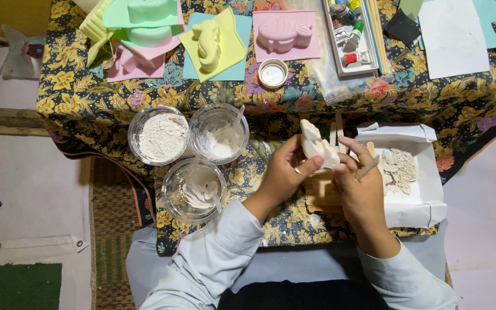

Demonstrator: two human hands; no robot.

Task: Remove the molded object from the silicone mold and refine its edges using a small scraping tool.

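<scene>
Left hand: grip closed around white plaster figure, steadying it.
Right hand: grip pinching wooden stick, tip near the figure.

Both forearms, in pale blue sleeves, reach forward from the lower edge of the view and converge at the middle. The left hand is turned palm inward, its fingers curled and the thumb stretched toward the right, pinching closed. The right hand sits just beside it, back upward, fingers bent and closed in a grip, the fingertips meeting those of the left.
</scene>
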